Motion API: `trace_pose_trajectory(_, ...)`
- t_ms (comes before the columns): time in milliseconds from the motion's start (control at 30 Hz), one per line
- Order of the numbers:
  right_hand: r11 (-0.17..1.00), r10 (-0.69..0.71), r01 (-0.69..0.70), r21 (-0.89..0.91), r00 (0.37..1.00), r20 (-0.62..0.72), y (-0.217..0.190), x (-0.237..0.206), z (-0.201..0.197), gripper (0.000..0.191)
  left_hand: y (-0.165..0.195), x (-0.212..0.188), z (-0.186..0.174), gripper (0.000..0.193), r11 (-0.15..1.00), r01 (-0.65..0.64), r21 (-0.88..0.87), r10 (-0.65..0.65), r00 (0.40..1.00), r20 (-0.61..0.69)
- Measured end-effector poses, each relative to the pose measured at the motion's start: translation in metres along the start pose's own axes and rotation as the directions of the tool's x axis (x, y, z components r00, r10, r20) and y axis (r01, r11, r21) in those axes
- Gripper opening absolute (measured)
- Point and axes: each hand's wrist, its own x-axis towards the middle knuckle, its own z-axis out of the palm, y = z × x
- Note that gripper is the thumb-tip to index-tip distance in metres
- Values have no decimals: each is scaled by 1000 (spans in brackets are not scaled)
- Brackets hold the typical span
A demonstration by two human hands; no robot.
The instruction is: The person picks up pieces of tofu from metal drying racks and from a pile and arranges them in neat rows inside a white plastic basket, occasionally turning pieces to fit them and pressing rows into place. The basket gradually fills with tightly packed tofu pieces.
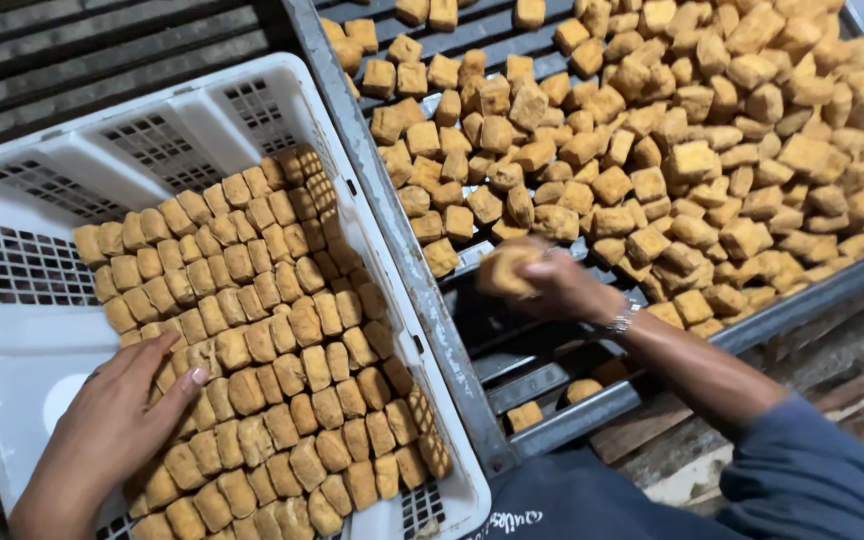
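Note:
My left hand (122, 415) lies flat with fingers together against the left edge of the packed rows of fried tofu cubes (272, 340) inside a white plastic crate (22, 330). The cubes stand tightly in neat rows, golden brown. My right hand (542, 282) is blurred over the near edge of a grey metal slatted tray (392, 230) and is closed around a few tofu cubes (507, 268). A loose heap of tofu cubes (672, 140) covers the tray beyond that hand. A bracelet sits on the right wrist, and a blue sleeve covers the upper arm.
A few stray cubes (552, 400) lie on the tray's bare slats near its front rim. The crate's left part shows bare white floor and vented walls. Dark wooden slats (72, 50) lie behind the crate; rough planks (852, 360) at the right.

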Motion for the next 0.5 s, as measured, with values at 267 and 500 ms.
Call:
trace_pose_trajectory(267, 913, 55, -66, -402, 998, -38, 45, -6, -49, 42, -3, 7, 4, 75, 999, 7, 32, -8, 999, 35)
trace_pose_trajectory(500, 942, 141, -150, -301, 989, -50, 32, -9, -40, 55, -9, 5, 9, 75, 999, -22, 29, 22, 1000, 20)
